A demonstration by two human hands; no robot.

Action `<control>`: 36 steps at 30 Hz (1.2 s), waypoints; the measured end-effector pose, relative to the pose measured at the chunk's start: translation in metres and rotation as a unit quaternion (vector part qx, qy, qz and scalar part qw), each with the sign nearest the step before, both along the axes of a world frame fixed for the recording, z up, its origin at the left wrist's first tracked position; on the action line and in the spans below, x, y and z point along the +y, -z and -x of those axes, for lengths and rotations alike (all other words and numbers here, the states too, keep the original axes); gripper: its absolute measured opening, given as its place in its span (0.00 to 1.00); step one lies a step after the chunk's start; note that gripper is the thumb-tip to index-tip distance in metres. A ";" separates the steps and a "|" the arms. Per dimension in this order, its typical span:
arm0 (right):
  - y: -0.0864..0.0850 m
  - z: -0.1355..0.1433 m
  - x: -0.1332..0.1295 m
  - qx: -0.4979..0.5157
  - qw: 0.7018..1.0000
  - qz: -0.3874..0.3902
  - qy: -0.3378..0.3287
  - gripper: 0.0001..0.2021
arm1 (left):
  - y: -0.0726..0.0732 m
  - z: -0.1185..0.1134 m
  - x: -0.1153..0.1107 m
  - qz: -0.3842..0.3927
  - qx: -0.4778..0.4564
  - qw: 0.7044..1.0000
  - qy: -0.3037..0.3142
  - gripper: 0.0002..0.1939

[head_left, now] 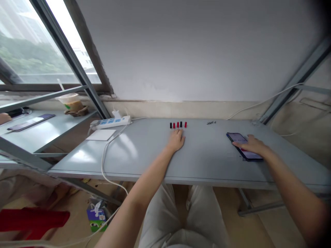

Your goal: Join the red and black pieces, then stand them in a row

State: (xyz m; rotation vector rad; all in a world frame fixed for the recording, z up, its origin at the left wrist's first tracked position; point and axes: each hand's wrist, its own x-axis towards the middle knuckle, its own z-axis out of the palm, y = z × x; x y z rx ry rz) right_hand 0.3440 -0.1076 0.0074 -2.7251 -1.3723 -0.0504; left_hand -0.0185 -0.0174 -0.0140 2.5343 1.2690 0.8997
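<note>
Several small red and black cylinders stand upright in a row towards the back of the grey desk [204, 155], among them a black cylinder [170, 125] at the left end and a red cylinder [185, 124] at the right end. Just in front of the row, my left hand [177, 140] lies on the desktop, fingers loosely stretched towards the cylinders and holding nothing I can see. Over on the right, my right hand [250, 145] rests across a smartphone [239, 137] with its screen lit. Its thumb reaches over the screen and the fingers are apart.
Small dark metal pieces [211, 123] lie near the wall, right of the row. A white power strip [111, 122] and a white sheet [101, 135] sit at the left, with a cable [103, 158] hanging over the front edge. A drink cup [73, 103] stands on the neighbouring desk.
</note>
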 end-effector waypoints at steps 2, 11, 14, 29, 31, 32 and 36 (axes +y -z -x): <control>0.000 0.007 0.000 0.038 0.999 0.011 -0.003 0.47 | -0.001 0.000 0.000 -0.003 -0.005 1.000 0.000 0.21; -0.006 0.019 0.003 0.054 0.998 -0.018 0.006 0.43 | -0.003 0.001 0.000 -0.014 -0.037 0.999 0.004 0.19; -0.006 0.020 0.002 0.054 0.998 -0.017 0.005 0.42 | -0.004 0.000 0.000 -0.011 -0.052 0.999 0.005 0.18; -0.022 0.118 0.056 0.191 0.922 -0.169 -0.290 0.16 | -0.013 -0.001 0.006 0.078 -0.326 0.938 -0.091 0.10; -0.018 0.139 0.071 0.253 0.897 -0.182 -0.314 0.14 | -0.019 -0.001 0.004 0.133 -0.385 0.908 -0.094 0.08; -0.016 0.149 0.078 0.266 0.890 -0.183 -0.321 0.14 | -0.022 -0.001 0.002 0.160 -0.415 0.891 -0.094 0.08; -0.006 0.178 0.104 0.282 0.900 -0.157 -0.293 0.16 | -0.030 -0.001 -0.003 0.259 -0.515 0.812 -0.094 0.06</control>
